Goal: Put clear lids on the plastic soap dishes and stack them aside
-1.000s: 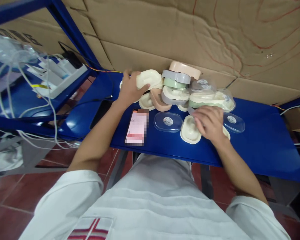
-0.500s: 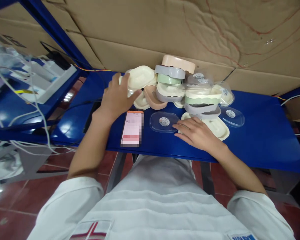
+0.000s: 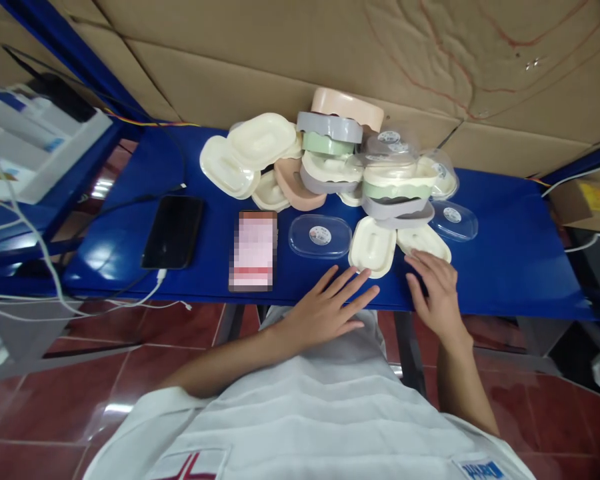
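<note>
My left hand [image 3: 337, 303] has its fingers spread at the table's front edge, fingertips by the near rim of a cream oval tray [image 3: 373, 247]. Nothing is in it. My right hand [image 3: 434, 290] reaches up to a second cream tray [image 3: 425, 241], its fingertips at that tray's near edge, thumb apart. A clear plastic lid [image 3: 320, 236] with a round label lies left of the first tray. Behind the trays rises a stack of scalloped rings, with a green ring [image 3: 397, 191] and a lilac ring [image 3: 395, 209].
A lit phone [image 3: 253, 250] and a dark phone [image 3: 173, 232] lie on the blue table [image 3: 520, 253]. More cream trays [image 3: 261, 140], a peach ring [image 3: 347, 109] and another clear lid [image 3: 454, 220] are towards the back. White cables [image 3: 130, 304] hang at the left.
My left hand has left the cream trays at the back left and come to the front middle. My right hand has shifted right, uncovering two cream trays side by side.
</note>
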Available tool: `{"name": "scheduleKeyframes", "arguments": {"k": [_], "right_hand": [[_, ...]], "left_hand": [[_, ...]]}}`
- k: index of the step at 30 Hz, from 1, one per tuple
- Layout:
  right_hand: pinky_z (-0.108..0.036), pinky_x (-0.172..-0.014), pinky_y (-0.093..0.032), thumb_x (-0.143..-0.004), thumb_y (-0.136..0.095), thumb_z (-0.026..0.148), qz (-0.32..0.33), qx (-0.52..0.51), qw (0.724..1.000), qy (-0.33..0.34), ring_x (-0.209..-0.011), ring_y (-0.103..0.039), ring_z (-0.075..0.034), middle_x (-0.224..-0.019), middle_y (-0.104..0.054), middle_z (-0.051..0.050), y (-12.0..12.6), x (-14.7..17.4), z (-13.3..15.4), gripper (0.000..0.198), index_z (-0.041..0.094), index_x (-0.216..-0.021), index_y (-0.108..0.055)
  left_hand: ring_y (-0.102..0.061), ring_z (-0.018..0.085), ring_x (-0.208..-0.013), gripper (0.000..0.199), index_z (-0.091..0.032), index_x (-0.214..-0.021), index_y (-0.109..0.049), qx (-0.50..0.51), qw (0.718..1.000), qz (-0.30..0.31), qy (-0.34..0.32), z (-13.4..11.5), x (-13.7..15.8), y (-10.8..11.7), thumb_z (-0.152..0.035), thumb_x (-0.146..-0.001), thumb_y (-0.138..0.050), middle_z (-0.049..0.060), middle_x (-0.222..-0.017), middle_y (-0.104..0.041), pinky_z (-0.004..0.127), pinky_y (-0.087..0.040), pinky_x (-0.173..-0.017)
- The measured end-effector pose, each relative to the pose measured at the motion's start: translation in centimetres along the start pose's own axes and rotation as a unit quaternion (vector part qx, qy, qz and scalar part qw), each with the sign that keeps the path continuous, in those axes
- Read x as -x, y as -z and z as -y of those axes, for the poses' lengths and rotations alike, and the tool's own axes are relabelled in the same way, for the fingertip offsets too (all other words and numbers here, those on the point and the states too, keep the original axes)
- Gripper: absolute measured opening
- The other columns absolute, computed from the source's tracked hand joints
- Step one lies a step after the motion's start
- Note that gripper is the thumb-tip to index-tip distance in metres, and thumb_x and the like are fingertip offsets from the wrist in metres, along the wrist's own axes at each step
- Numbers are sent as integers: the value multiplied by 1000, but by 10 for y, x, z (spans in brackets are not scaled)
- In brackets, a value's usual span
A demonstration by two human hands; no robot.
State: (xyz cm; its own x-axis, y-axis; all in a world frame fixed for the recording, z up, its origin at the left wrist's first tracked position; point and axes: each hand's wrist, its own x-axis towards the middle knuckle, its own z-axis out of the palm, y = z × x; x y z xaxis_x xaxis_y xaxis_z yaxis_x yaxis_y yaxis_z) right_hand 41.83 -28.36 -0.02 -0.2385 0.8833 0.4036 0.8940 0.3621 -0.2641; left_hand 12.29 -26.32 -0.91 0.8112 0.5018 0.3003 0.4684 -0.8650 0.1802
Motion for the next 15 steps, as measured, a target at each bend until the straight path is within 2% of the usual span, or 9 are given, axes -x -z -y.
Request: {"name": "scheduleKeyframes", "arguments": {"k": [3, 5, 6, 9, 11, 15], "right_hand": [[-67, -119, -38, -108, -49, 34, -22, 57, 998, -14, -151, -51, -39, -163, -54, -15, -4, -27, -18, 59, 32, -167, -40], [-69, -119, -34, -109, -51, 41, -31, 78, 996, -27, -149, -51, -41, -159, -57, -18, -7, -48, -33, 58, 27, -165, -44], [-69, -118, -34, -108, -53, 45, -32, 79, 996, -33, -144, -54, -41, -153, -62, -18, -7, -57, -41, 56, 26, -160, -51], [-65, -112, -39, -105, -57, 53, -35, 51, 998, -35, -127, -64, -38, -131, -72, -14, 1, -73, -63, 40, 27, -130, -75], [-62, -111, -41, -105, -60, 51, -39, 15, 999, -20, -121, -68, -35, -123, -74, -11, 12, -77, -70, 32, 28, -116, -80], [-55, -104, -51, -104, -65, 45, -55, -44, 998, 7, -117, -71, -32, -121, -75, -10, 32, -70, -62, 25, 28, -116, -77]], "left_hand": [[-46, 36, -157, 69, -20, -164, -45, -12, 1000, 8, -5, 2, -8, -3, -58, -107, -55, 15, -172, -42, 59, -43, -126], [-48, 35, -156, 67, -20, -163, -48, -16, 1000, 6, 3, 2, -10, -5, -59, -108, -52, 15, -170, -46, 57, -44, -126], [-49, 35, -154, 66, -20, -162, -49, -18, 1000, 3, 5, 2, -10, -5, -59, -109, -50, 15, -169, -48, 56, -44, -126], [-55, 36, -148, 63, -17, -159, -52, -23, 1000, -12, 6, 2, -10, -7, -57, -109, -50, 16, -161, -57, 54, -46, -125], [-60, 37, -141, 61, -16, -157, -54, -23, 999, -25, 10, 2, -10, -7, -54, -109, -53, 17, -153, -63, 54, -49, -122], [-69, 35, -124, 46, -12, -140, -64, -23, 998, -63, 5, 2, -8, -5, -44, -107, -61, 18, -130, -72, 50, -56, -114]]}}
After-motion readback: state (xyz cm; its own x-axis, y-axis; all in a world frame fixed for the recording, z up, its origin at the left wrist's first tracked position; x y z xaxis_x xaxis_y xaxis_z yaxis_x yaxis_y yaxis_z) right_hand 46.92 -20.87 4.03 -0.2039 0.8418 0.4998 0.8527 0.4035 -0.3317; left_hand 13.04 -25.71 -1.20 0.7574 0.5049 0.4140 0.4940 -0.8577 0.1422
